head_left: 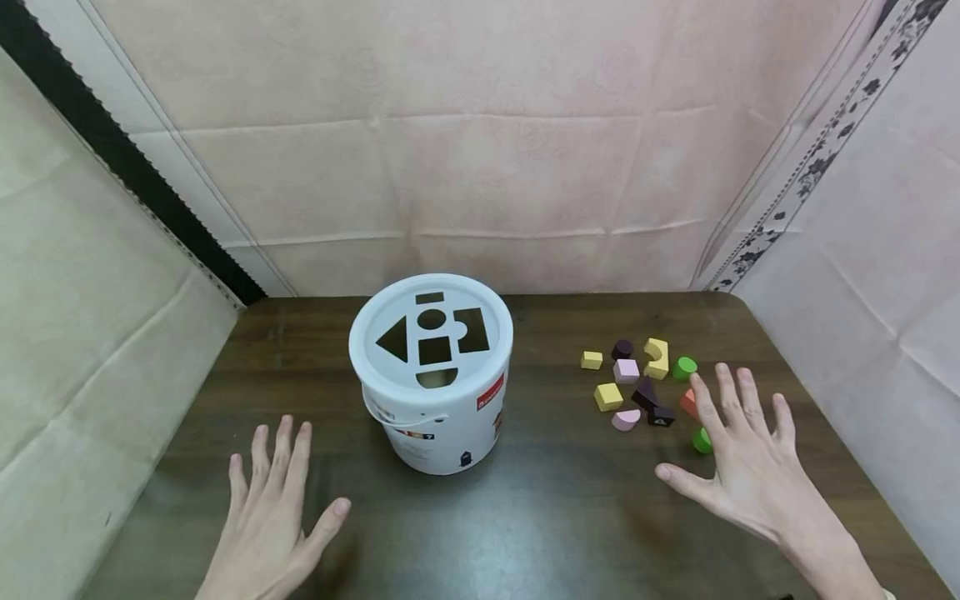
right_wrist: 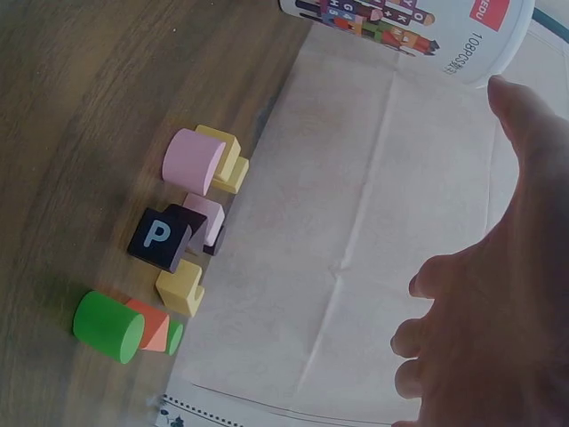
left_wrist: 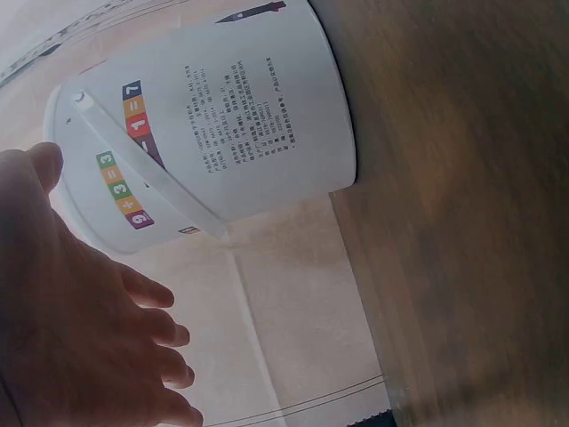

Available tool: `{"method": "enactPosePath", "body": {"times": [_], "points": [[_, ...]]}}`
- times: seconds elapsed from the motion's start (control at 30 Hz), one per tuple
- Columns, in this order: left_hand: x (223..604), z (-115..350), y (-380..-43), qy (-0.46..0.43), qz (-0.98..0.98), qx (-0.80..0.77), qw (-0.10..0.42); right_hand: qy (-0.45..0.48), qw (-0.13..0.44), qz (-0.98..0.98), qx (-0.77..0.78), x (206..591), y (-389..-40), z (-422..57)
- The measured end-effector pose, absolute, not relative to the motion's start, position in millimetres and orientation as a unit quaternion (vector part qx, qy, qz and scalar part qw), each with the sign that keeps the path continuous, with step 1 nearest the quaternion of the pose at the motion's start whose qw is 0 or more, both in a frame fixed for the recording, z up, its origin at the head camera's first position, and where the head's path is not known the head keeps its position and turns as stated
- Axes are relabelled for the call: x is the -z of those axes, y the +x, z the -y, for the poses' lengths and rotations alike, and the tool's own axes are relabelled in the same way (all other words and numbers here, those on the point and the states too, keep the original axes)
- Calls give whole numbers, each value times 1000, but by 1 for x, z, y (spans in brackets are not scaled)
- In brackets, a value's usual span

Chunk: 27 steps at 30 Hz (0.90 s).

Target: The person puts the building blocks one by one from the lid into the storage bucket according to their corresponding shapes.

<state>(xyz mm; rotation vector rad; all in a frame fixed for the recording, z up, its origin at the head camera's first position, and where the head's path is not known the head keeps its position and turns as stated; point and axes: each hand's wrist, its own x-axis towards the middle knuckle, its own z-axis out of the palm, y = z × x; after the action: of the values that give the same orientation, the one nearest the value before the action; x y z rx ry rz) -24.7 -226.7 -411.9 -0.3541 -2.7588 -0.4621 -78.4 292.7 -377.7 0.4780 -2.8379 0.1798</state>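
Note:
A white bucket stands upright on the table, its pale blue lid pierced by several shaped holes. My left hand is spread to the left of the bucket, holding nothing. On the right lie small coloured blocks: a yellow arch, yellow cubes, a lilac cube, a pink half-cylinder, a black triangular block, green cylinders and a black block with a letter P. Beside them my right hand stretches its fingers, partly covering an orange block.
Dark brown wooden table lies under everything. Pale cloth walls rise at its back and both sides. The bucket's white carrying handle hangs down on its near side.

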Motion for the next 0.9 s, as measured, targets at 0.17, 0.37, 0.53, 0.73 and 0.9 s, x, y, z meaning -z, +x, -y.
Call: {"method": "enactPosePath", "body": {"times": [0.17, 0.37, 0.53, 0.73, 0.9], "points": [[412, 227, -26, -122, 966, 165, 159, 168, 134, 975, -60, 376, -79, -292], [413, 227, -28, -130, 961, 176, 172, 168, 142, 974, -59, 378, -78, -293], [407, 222, -33, -137, 952, 212, 173, 170, 150, 972, -65, 380, -76, -294], [392, 214, -39, -143, 931, 286, 175, 181, 149, 969, -77, 382, -75, -294], [376, 206, -55, -135, 899, 384, 160, 195, 149, 965, -88, 383, -75, -293]]}}
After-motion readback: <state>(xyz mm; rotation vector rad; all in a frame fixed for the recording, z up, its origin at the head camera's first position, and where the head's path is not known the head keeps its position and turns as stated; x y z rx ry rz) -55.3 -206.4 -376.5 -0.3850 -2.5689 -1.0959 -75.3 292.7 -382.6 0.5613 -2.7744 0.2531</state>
